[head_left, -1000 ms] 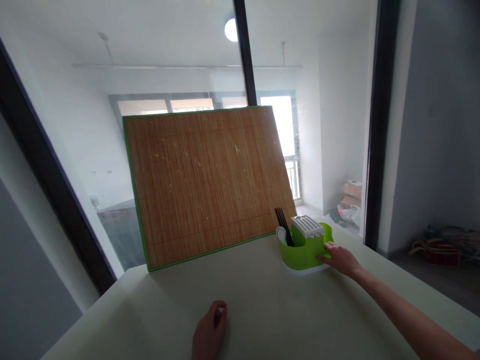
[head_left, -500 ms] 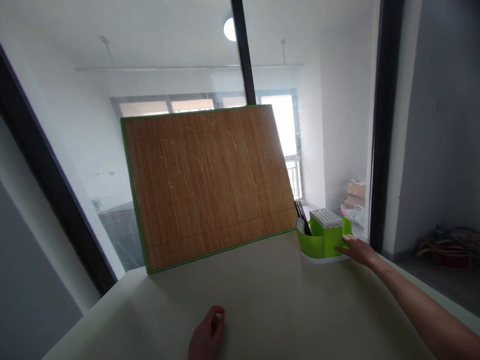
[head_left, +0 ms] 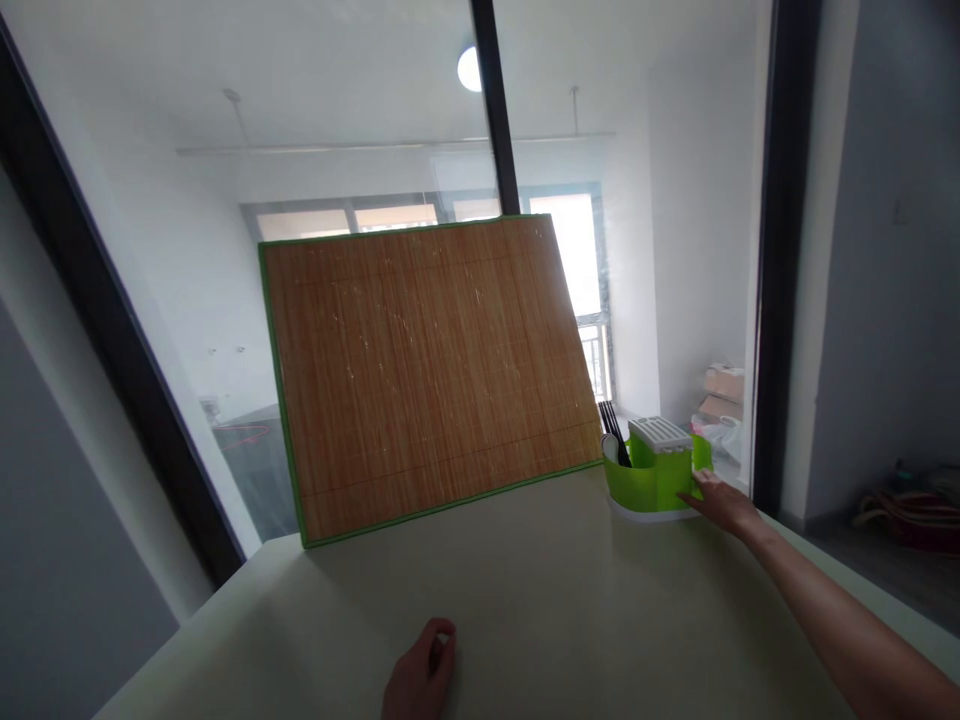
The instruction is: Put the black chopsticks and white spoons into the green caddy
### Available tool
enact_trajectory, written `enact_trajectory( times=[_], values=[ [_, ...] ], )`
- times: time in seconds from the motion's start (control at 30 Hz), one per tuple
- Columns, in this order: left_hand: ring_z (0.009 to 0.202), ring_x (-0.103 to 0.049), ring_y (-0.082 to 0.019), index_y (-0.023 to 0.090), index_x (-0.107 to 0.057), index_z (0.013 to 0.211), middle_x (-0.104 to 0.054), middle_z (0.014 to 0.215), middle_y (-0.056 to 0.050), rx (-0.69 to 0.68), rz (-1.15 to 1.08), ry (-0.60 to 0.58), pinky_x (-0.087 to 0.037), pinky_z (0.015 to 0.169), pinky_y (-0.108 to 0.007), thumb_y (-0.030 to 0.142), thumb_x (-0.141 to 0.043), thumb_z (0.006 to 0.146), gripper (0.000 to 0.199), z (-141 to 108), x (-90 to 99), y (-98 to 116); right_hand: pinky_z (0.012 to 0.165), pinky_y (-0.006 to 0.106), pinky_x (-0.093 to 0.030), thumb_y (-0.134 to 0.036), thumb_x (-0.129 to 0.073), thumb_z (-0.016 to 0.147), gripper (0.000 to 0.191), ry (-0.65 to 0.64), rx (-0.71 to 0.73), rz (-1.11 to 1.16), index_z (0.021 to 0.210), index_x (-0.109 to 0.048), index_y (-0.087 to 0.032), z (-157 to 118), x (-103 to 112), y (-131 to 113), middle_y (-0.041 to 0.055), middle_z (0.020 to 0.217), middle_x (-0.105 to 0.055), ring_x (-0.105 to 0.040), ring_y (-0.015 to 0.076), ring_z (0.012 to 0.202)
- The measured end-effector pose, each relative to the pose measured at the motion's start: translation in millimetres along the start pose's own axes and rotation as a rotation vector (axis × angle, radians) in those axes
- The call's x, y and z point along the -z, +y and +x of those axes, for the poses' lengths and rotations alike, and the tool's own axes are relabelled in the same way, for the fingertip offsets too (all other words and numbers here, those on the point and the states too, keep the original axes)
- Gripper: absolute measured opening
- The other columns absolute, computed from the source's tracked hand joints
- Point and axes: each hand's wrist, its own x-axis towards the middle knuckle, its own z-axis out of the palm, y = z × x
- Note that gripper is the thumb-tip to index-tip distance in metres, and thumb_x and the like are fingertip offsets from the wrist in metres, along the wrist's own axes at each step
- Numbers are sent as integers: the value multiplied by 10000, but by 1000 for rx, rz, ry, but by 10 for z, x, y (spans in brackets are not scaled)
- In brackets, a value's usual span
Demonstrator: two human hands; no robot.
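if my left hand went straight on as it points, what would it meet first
Your left hand would probably meet the green-edged board near its lower edge, across the tabletop, though its exact height and line are unclear.

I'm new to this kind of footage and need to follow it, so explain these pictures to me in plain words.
There is no machine here: these are a person's own two bare hands. Every picture comes from one camera worn on the head, looking forward and down.

On the white table stand a brown board with a green edge, upright before a glass wall, and a green caddy. In the caddy are what look like a black fork and a white spoon.

The right hand has its fingers on the caddy's right end; how firmly, I can't tell. The left hand is loosely curled, with nothing visible in it.
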Motion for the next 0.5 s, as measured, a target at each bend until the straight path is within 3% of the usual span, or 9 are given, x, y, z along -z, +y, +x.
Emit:
enact_trajectory(
  times=[0.13,0.27,0.4,0.5],
  values=[
    [610,-560,-153,219,-529,948,-559,641,20,-5,4,1,-368,598,-237,439,-306,862,325,-28,43,63,794,386,-463,-321,-475,820,473,77,-23,-17,1246,-409,-127,-125,-48,-93,192,1347,-398,-514,311,1108],
    [615,-571,-158,216,-530,945,-570,650,17,-25,23,9,-370,597,-245,429,-307,862,320,-45,83,130,842,422,-436,-280,-452,833,521,193,-51,-25,1298,-327,-81,-358,28,-288,247,1352,-347,-447,337,1172],
    [623,-581,-161,217,-534,945,-583,660,16,-35,41,15,-371,598,-248,421,-309,856,317,-39,92,170,850,383,-427,-284,-430,856,430,270,-10,-22,1262,-394,-149,-845,178,-686,169,1281,-450,-504,292,1101],
    [627,-579,-157,219,-530,956,-588,674,15,-51,65,6,-362,594,-243,411,-300,858,314,-37,85,181,662,280,-455,-290,-382,891,225,208,100,171,1013,-556,-217,-1465,167,-1249,66,956,-618,-615,193,784]
  ],
)
